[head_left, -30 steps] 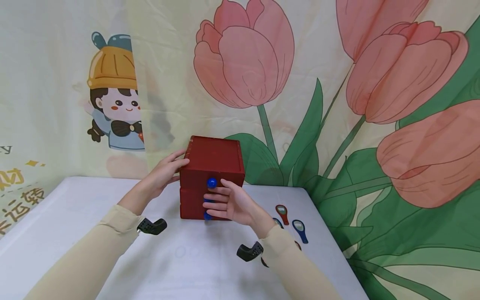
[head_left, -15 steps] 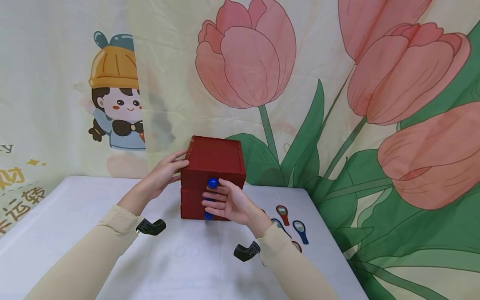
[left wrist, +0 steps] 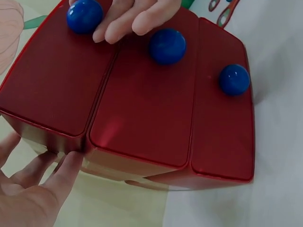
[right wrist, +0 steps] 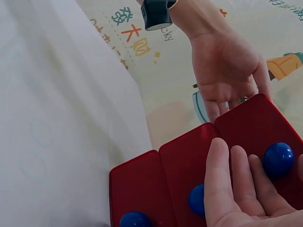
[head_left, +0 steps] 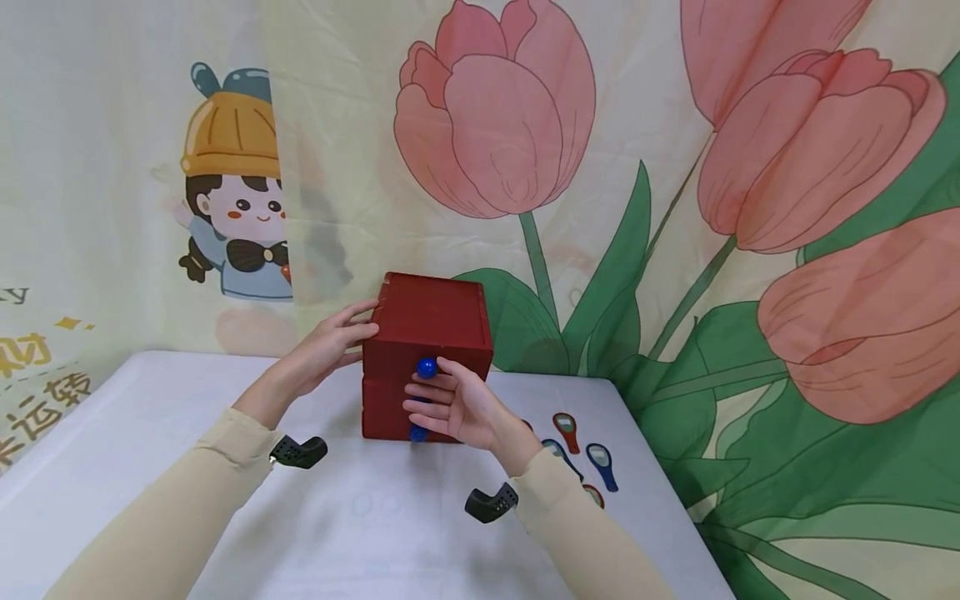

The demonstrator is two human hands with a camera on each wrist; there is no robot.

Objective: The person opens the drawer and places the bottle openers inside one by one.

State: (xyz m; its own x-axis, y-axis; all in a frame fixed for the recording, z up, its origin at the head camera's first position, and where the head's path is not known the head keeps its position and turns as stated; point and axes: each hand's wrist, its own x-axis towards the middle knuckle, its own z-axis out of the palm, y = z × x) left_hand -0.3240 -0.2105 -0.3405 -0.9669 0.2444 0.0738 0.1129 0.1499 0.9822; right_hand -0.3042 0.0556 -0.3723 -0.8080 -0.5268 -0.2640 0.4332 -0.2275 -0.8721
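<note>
Red cabinet [head_left: 430, 312]: on the white table [head_left: 337, 517], between left hand [head_left: 318, 354] and right hand [head_left: 471, 408], its drawer fronts [left wrist: 142, 123] facing near.
Blue knobs [left wrist: 167, 46]: three, in an upright line down those fronts; the top knob [head_left: 427, 367] sits just left of the right hand, the nearer one.
Right hand's fingers: thumb and index flank the top knob, others extended; whether they pinch cannot be told.
Left hand's fingers: outstretched against the cabinet's left side, gripping nothing.

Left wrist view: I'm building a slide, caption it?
Hands at the side and front of a three-panelled red box with blue knobs.
</note>
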